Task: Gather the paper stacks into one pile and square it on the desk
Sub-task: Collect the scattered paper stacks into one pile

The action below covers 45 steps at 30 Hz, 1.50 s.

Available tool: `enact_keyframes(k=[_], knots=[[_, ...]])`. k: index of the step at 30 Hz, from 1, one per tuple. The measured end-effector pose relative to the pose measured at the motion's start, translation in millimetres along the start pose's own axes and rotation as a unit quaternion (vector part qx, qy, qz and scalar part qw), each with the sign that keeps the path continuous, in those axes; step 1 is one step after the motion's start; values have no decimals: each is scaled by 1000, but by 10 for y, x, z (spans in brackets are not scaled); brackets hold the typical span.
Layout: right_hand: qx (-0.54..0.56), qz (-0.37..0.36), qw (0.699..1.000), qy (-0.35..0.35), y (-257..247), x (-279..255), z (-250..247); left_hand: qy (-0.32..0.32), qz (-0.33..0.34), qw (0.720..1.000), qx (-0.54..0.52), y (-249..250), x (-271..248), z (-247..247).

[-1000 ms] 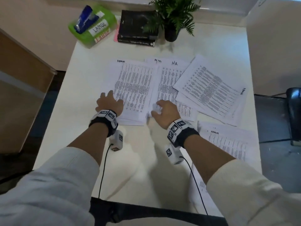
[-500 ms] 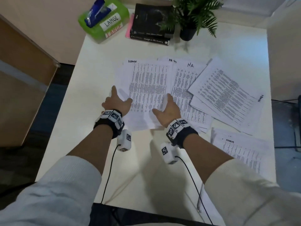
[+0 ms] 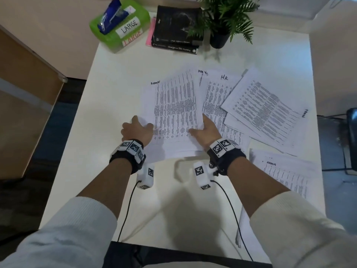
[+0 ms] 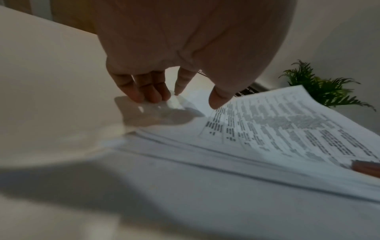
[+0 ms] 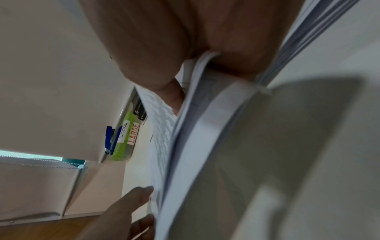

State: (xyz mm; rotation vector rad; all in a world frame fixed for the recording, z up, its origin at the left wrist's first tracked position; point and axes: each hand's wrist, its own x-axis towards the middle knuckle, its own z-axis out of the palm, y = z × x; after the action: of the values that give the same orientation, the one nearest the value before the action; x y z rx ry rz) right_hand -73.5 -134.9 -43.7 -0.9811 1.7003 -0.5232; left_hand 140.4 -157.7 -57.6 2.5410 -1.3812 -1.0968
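A printed paper stack [image 3: 175, 109] [image 4: 277, 129] [image 5: 197, 138] lies mid-desk between my hands. My right hand [image 3: 204, 130] [image 5: 185, 48] grips its right edge, thumb on top and fingers underneath, and the sheets bow upward there. My left hand [image 3: 138, 130] [image 4: 148, 95] touches the stack's left edge with nearly straight fingers, fingertips on the desk. A stack marked HR [image 3: 218, 97] lies just right of it, partly under a tilted stack [image 3: 264, 111]. Another stack [image 3: 286, 175] sits near my right forearm.
At the back of the white desk [image 3: 116, 93] stand a green box labelled LARGE [image 3: 119, 26], black books [image 3: 177, 29] and a potted plant [image 3: 224, 22]. A wooden cabinet [image 3: 25, 93] flanks the left; a dark chair [image 3: 352, 132] is at the right.
My right hand went from the stack's near edge to its right edge and took hold, lifting the sheets. My left hand shifted slightly along the left edge.
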Motion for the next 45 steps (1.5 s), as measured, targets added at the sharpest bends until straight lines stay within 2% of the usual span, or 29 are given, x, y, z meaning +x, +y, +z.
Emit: enact_keyframes(k=[4, 8, 11, 14, 19, 24, 27, 31, 35, 39, 41, 43, 45], knots=[[59, -39, 997, -13, 51, -196, -208, -8, 25, 994, -108, 17, -90, 1], [151, 11, 988, -31, 263, -371, -407, -54, 48, 963, -258, 97, -221, 61], [163, 38, 986, -25, 454, -516, -625, -74, 87, 948, -297, 167, -383, 192], [164, 56, 985, 17, 674, -632, -903, -128, 126, 939, -292, 282, -638, 383], [107, 59, 984, 129, 1068, -802, -1392, -235, 158, 922, -266, 501, -1098, 775], [83, 108, 976, 169, 1547, -1160, -1893, -298, 177, 905, -247, 737, -1582, 1244], [51, 156, 964, 208, 1866, -1399, -2127, -342, 194, 900, -189, 810, -1832, 1532], [-100, 207, 945, 234, 2195, -1554, -2299, -385, 223, 895, -36, 879, -2007, 1777], [-150, 235, 922, 270, 2321, -1602, -2325, -346, 266, 897, 73, 948, -2087, 1858], [-116, 235, 901, 345, 2242, -1576, -2266, -300, 277, 900, 152, 968, -2075, 1868], [-142, 188, 897, 375, 2164, -1540, -2234, -265, 254, 919, 141, 986, -2039, 1826], [-169, 109, 898, 391, 2039, -1462, -2227, -218, 237, 942, 98, 1044, -1993, 1745], [-184, 52, 907, 376, 1898, -1317, -2244, -178, 230, 956, 38, 1135, -1907, 1657]])
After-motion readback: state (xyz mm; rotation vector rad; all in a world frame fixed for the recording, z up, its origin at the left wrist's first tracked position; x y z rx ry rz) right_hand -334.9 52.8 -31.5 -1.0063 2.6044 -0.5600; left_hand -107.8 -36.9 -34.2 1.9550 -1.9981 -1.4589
